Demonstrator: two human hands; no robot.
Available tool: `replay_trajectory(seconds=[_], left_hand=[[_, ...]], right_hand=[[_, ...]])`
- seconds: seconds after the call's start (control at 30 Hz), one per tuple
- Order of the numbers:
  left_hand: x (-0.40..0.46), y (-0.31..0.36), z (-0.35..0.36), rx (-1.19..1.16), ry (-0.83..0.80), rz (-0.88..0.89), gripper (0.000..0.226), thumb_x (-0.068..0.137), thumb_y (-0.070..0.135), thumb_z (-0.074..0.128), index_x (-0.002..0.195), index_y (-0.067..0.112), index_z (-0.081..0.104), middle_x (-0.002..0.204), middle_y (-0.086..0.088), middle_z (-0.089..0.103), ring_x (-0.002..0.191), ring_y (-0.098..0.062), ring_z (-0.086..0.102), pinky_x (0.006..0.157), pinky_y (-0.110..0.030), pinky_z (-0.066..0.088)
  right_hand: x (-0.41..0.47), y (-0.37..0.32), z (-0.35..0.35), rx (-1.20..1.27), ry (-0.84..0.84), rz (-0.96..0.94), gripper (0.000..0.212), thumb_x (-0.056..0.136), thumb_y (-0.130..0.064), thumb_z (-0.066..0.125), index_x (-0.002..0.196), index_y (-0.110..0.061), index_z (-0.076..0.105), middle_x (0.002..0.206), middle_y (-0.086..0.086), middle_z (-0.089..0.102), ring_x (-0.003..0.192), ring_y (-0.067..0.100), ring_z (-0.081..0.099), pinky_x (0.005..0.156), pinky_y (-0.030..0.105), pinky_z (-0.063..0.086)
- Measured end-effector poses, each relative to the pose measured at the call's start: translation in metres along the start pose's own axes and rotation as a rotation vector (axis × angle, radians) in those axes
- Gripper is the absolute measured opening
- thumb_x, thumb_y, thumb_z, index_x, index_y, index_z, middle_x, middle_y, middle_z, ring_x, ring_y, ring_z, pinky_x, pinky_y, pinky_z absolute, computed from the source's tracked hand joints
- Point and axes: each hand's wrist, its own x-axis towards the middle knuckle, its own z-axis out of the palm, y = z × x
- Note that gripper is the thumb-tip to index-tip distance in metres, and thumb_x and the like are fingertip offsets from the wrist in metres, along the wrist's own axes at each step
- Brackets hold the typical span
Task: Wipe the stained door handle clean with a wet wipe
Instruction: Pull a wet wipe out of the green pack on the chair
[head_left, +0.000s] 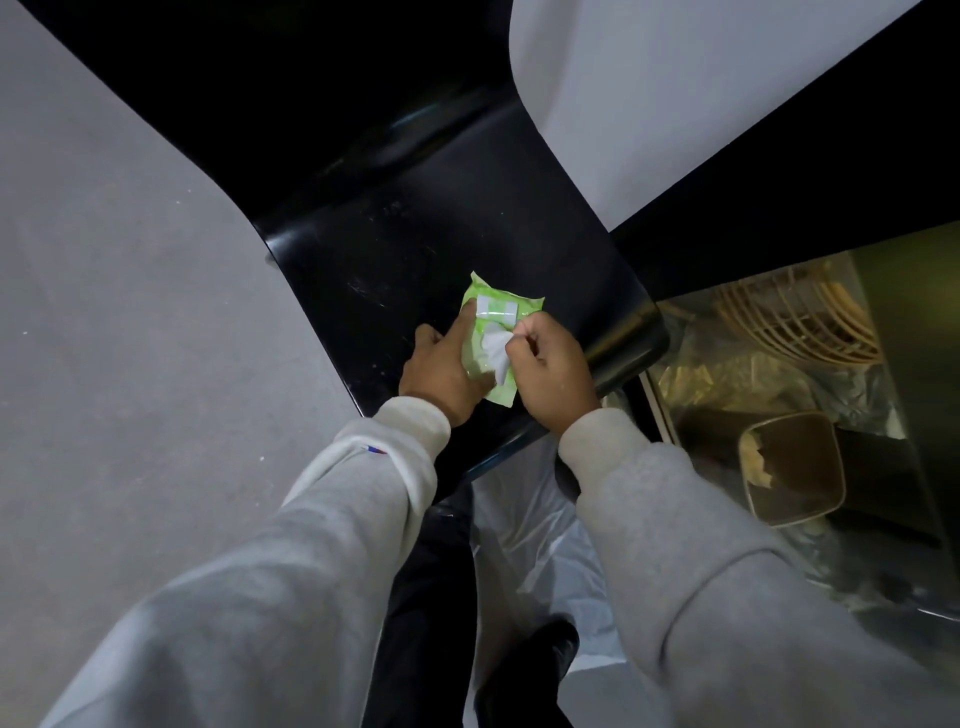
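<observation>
The wet wipe (496, 353) stands half-drawn from the green pack (493, 338), pinched by the right hand (553, 379) at its 3 o'clock. The left hand (444, 371), forefinger extended, presses the pack onto the black chair seat (395, 270) so it resists the pull. No door handle shows.

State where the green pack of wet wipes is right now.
In the head view, the green pack of wet wipes lies mid-frame on the black chair seat, between the left hand and right hand.
</observation>
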Motion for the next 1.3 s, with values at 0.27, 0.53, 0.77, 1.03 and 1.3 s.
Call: replay_trajectory(seconds=[0.27, 0.53, 0.77, 1.03, 1.3], left_hand=[[-0.019, 0.000, -0.022, 0.077, -0.112, -0.014, 0.110, 0.077, 0.056, 0.077, 0.151, 0.059, -0.004, 0.133, -0.012, 0.045, 0.115, -0.036, 0.056, 0.100, -0.048, 0.046], [-0.085, 0.035, -0.029, -0.127, 0.082, 0.088, 0.086, 0.081, 0.028, 0.072, 0.154, 0.040, 0.028, 0.129, -0.008, 0.053, 0.120, -0.029, 0.056, 0.106, -0.047, 0.047], [-0.182, 0.114, -0.040, -1.458, -0.438, -0.059, 0.061, 0.077, 0.010, 0.051, 0.138, 0.016, 0.056, 0.124, -0.015, 0.067, 0.096, -0.030, 0.070, 0.087, -0.045, 0.058], [-0.296, 0.184, -0.013, -0.926, -0.326, 0.199, 0.029, 0.097, 0.023, 0.064, 0.111, -0.001, 0.070, 0.098, -0.016, 0.074, 0.078, -0.023, 0.068, 0.064, -0.030, 0.053], [-0.435, 0.245, 0.014, -0.669, -0.085, 0.411, 0.017, 0.096, 0.017, 0.066, 0.092, 0.004, 0.076, 0.077, -0.002, 0.076, 0.073, -0.015, 0.072, 0.065, -0.027, 0.060]], right_hand=[[-0.060, -0.032, -0.045, 0.636, 0.019, 0.092, 0.034, 0.091, -0.008, 0.050, 0.066, -0.026, 0.063, 0.088, 0.000, 0.071, 0.092, 0.023, 0.067, 0.080, 0.041, 0.057], [-0.108, -0.063, -0.083, 1.143, -0.019, 0.289, 0.020, 0.091, -0.003, 0.048, 0.073, -0.007, 0.054, 0.103, 0.024, 0.068, 0.101, 0.035, 0.068, 0.087, 0.046, 0.061], [-0.199, -0.077, -0.143, 1.486, -0.055, 0.273, 0.029, 0.074, -0.017, 0.056, 0.097, -0.001, 0.063, 0.112, 0.022, 0.071, 0.095, 0.035, 0.073, 0.084, 0.044, 0.059], [-0.325, -0.043, -0.233, 1.544, 0.018, 0.236, 0.053, 0.087, -0.033, 0.049, 0.128, -0.001, 0.061, 0.124, 0.025, 0.066, 0.106, 0.041, 0.066, 0.083, 0.044, 0.061], [-0.446, -0.007, -0.314, 1.230, 0.275, 0.154, 0.029, 0.085, -0.025, 0.075, 0.109, -0.010, 0.067, 0.116, 0.027, 0.068, 0.084, 0.029, 0.071, 0.064, 0.030, 0.058]])
